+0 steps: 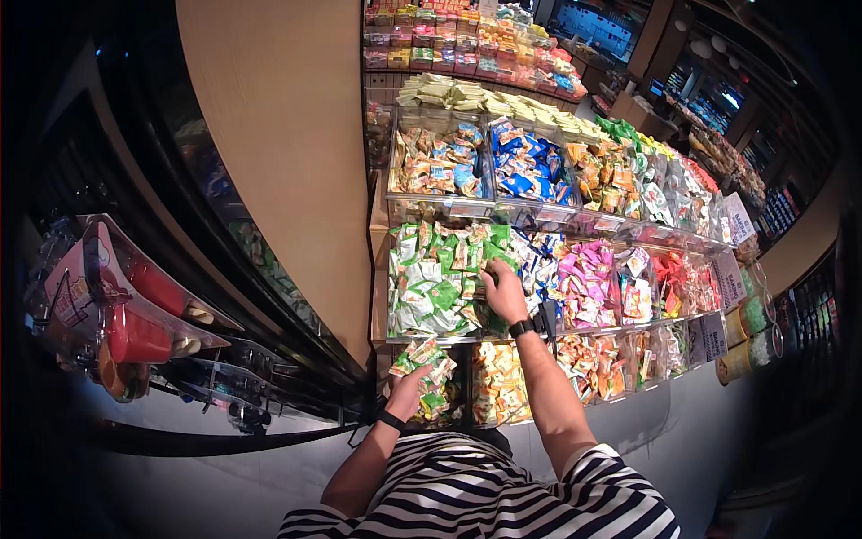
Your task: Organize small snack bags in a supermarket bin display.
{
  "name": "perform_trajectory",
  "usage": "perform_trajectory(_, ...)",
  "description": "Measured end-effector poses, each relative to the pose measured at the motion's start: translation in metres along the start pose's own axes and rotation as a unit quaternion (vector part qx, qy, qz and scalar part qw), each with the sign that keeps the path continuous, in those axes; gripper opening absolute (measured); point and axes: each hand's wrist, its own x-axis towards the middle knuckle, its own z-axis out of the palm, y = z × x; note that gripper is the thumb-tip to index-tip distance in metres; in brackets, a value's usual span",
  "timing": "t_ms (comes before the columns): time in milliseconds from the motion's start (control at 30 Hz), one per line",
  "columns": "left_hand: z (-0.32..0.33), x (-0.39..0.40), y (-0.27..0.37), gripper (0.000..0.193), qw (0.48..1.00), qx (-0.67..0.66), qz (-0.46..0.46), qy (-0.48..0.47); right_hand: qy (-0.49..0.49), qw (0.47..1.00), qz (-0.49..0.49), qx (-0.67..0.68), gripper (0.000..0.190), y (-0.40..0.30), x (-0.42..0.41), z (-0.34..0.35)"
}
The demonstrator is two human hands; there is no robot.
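Note:
My left hand [407, 392] holds several green and white wrapped snack packets [424, 357] above the lowest row of bins. Reaching into a middle-row bin of green and white snack packets [431, 290], my right hand [502, 286] has its fingers at packets near the bin's right side. Whether those fingers grip a packet cannot be told. Blue and white packets [539, 252] fill the bin just to the right, followed by a bin of pink packets [587, 276]. Both wrists wear a dark band.
Blue packets [528, 158] and brown ones [438, 162] lie in clear bins higher up. Yellowish packets [502, 384] fill a lower bin. A wooden panel [289, 135] stands at the left, beside a display with red cups [138, 333]. Sign cards [739, 219] stick out at the right.

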Motion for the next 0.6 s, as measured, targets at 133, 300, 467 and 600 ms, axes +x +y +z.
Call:
perform_trajectory(133, -0.006, 0.001, 0.009, 0.033, 0.999, -0.027, 0.006, -0.023, 0.078, 0.993, -0.009, 0.087, 0.033, -0.020, -0.042, 0.011)
perform_trajectory(300, 0.023, 0.005, 0.023, 0.038, 0.997, 0.054, -0.004, -0.048, -0.165, 0.943, 0.028, 0.286, 0.031, -0.054, -0.106, 0.013)
perform_trajectory(467, 0.022, 0.012, 0.018, 0.036, 0.994, 0.093, -0.004, -0.054, -0.158, 0.951, 0.013, 0.267, 0.031, -0.029, -0.098, 0.013)
perform_trajectory(600, -0.019, 0.029, -0.004, 0.013, 0.990, -0.044, -0.027, -0.129, 0.027, 0.869, 0.190, 0.457, 0.017, -0.028, -0.043, -0.007)
